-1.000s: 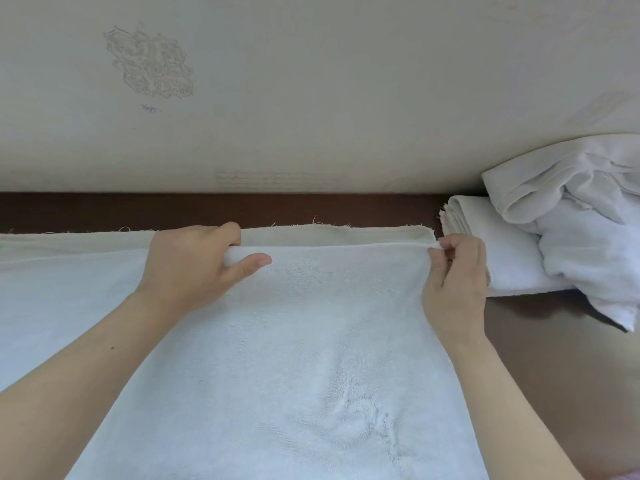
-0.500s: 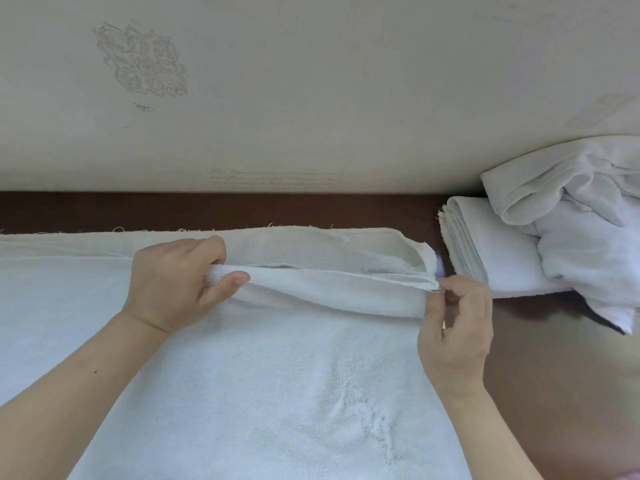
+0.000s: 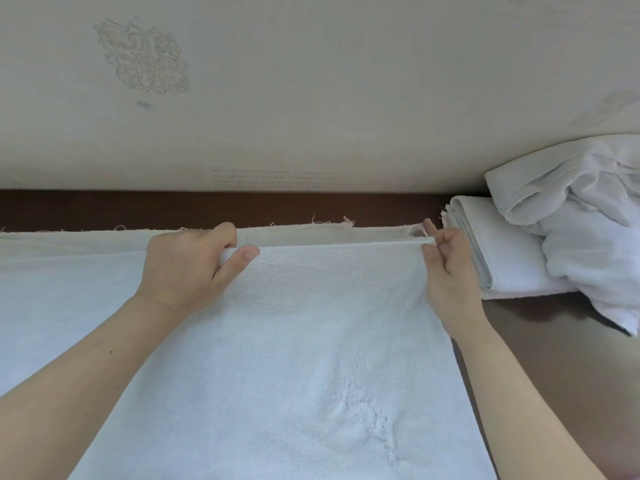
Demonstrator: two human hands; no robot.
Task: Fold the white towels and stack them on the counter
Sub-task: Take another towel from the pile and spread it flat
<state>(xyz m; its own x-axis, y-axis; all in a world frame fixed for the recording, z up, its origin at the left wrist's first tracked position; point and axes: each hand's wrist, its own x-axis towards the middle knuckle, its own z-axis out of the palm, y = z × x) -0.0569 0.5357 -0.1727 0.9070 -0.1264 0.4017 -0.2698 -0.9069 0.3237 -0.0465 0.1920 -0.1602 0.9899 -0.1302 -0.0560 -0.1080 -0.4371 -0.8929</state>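
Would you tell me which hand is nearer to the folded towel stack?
Right. The right hand sits just beside the folded towel stack; the left hand is farther left, gripping the towel edge.

Pale cream wall [image 3: 346, 98] fills the upper view | faint ornate floral motif [image 3: 143, 57] upper left | dark brown strip [image 3: 242, 207] along its base

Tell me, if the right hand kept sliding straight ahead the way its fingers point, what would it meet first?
Probably the wall. The right hand, pinching the towel, points away from the person across a dark counter strip. The folded towels lie just beside that line, though depth is uncertain.
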